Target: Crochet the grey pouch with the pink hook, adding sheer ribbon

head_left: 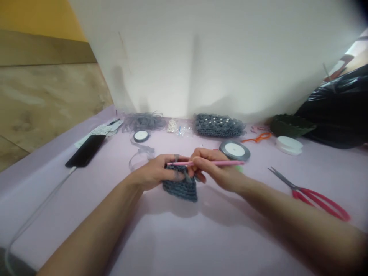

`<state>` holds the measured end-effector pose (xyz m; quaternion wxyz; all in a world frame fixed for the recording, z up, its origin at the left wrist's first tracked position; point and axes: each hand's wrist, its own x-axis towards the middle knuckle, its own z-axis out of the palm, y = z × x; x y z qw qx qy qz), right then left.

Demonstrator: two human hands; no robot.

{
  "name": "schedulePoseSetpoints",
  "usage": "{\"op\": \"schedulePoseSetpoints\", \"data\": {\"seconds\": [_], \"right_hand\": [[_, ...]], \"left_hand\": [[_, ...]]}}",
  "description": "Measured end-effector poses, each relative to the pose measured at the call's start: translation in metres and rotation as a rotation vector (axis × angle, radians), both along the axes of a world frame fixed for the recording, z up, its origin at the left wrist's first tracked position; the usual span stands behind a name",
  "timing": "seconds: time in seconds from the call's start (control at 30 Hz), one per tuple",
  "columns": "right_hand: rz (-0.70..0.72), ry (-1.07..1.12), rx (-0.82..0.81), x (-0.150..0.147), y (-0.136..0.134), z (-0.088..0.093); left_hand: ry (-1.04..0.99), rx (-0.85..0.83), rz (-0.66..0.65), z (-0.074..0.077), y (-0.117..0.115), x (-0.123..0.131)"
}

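Observation:
A small blue-grey crocheted piece (180, 188) hangs from my left hand (161, 170), whose thumb and fingers pinch its top edge. My right hand (211, 166) is closed around a pink crochet hook (225, 163). The hook lies nearly level across the top of the piece, its tip by my left fingers. Grey ribbon (142, 150) lies on the table just behind my left hand. A wide spool of grey ribbon (235, 150) rests beyond my right hand.
Behind stand a ribbon heap (145, 120), a small spool (141, 136), beads (172, 125) and a beaded crocheted piece (220, 125). A phone (86, 150) with a cable lies left. Red-handled scissors (312, 195), white spools (289, 145) and a black bag (342, 111) are right.

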<state>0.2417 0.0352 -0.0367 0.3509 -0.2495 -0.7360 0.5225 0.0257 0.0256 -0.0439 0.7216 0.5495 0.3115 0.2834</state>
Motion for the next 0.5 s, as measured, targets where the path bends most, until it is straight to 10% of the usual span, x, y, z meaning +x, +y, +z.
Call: {"op": "schedulePoseSetpoints", "data": {"seconds": [0.17, 0.5], "right_hand": [[-0.308, 0.073, 0.094, -0.018, -0.006, -0.019], [-0.163, -0.061, 0.019, -0.009, -0.004, -0.004]], "left_hand": [[-0.070, 0.064, 0.091, -0.003, -0.002, 0.016], [0.039, 0.107, 0.007, 0.000, -0.005, 0.018]]}}
